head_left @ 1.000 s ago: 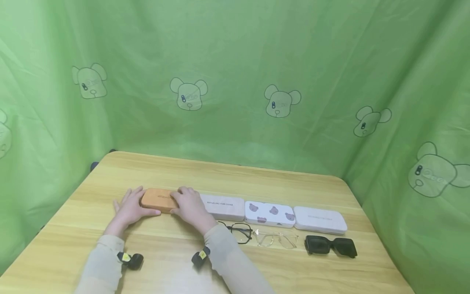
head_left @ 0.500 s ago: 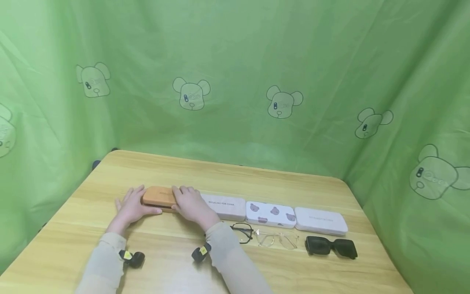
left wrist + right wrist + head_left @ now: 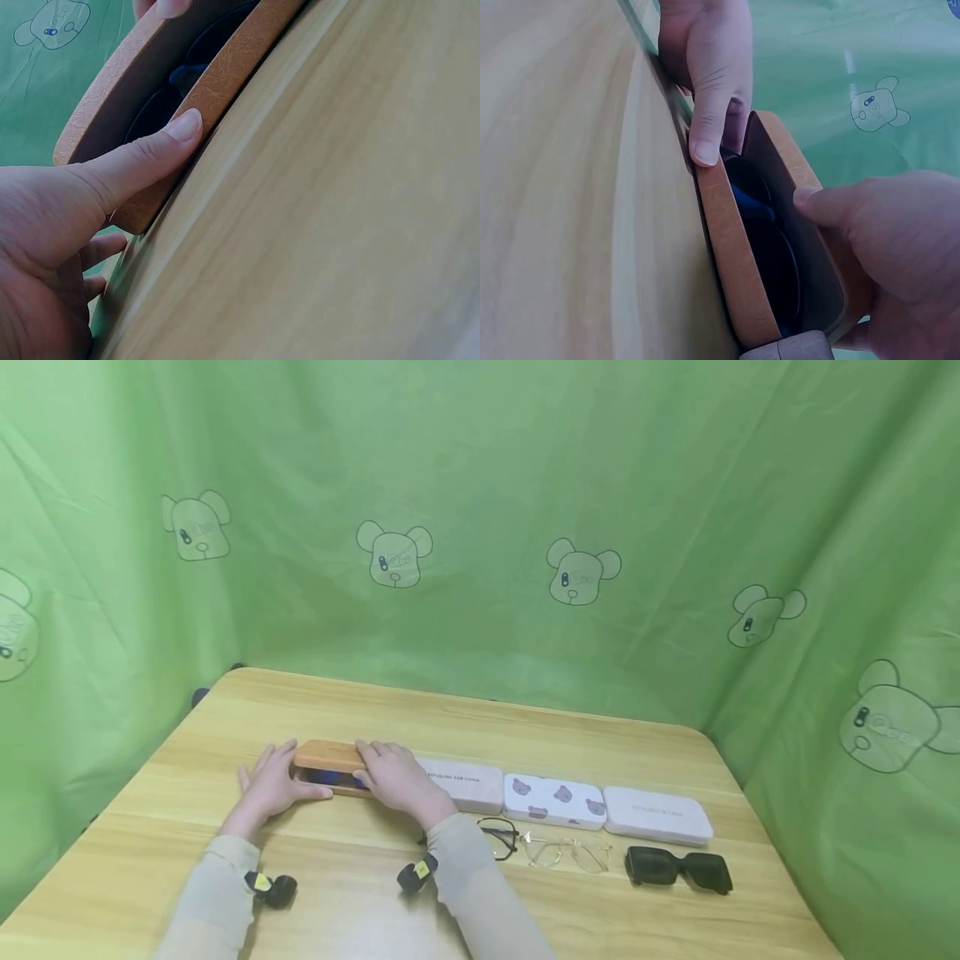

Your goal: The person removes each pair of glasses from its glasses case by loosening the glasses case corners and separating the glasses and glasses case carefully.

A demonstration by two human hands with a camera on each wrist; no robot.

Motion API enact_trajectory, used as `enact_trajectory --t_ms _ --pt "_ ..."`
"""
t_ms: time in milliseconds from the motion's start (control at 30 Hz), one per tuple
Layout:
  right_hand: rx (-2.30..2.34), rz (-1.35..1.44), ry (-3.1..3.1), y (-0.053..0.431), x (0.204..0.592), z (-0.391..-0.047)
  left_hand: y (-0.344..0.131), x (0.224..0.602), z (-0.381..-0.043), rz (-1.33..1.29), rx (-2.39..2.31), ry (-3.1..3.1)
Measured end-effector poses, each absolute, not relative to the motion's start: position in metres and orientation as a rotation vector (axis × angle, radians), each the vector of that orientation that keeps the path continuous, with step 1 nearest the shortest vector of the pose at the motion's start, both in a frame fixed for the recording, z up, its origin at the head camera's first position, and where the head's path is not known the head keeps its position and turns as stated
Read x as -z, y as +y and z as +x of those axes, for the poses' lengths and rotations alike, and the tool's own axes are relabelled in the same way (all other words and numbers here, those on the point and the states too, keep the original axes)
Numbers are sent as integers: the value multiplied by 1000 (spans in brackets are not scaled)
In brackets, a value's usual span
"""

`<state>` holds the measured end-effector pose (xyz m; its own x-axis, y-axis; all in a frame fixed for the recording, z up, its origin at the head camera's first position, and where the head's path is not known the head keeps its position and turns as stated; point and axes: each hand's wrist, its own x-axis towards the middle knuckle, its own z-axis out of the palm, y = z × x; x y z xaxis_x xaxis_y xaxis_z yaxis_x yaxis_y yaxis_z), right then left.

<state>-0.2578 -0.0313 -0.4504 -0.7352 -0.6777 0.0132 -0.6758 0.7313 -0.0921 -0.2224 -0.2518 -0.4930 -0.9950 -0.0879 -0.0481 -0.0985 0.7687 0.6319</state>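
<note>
An orange-brown glasses case [image 3: 330, 753] lies at the left end of a row of cases, its lid partly raised. My left hand [image 3: 272, 785] holds the case's left end, thumb [image 3: 180, 129] on the front wall of the base and other fingers behind the end. My right hand [image 3: 401, 783] grips the lid near its right end, with the thumb [image 3: 810, 199] on the lid's front edge. Through the gap, the right wrist view shows dark-lensed glasses [image 3: 771, 259] inside, with something blue [image 3: 750, 202] between the lenses.
To the right stand a grey-white case [image 3: 465, 783], a bear-print case [image 3: 553, 799] and a white case [image 3: 657, 814]. In front of them lie black-framed glasses [image 3: 501, 839], partly behind the right sleeve, clear-framed glasses [image 3: 562, 852] and black sunglasses [image 3: 678, 868]. A green curtain [image 3: 480, 635] surrounds the table.
The orange-brown case's lid has risen from closed to partly open, and the dark glasses and blue inside have come into view. My right hand has tilted up slightly with the lid; my left hand stays put.
</note>
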Motion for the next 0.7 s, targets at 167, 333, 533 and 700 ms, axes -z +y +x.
enact_trajectory --t_ms 167,333,533,700 --pt "153 -1152 2899 -31 452 -260 -253 493 -222 -154 -1058 2937" --pt "162 -1155 2894 -32 452 -262 -252 492 -222 -158 -1062 2932" --pt "199 -1170 2889 -31 454 -266 -251 491 -221 -148 -1056 2937" --pt "250 -1193 2883 -30 454 -271 -253 492 -221 -123 -1036 2951"
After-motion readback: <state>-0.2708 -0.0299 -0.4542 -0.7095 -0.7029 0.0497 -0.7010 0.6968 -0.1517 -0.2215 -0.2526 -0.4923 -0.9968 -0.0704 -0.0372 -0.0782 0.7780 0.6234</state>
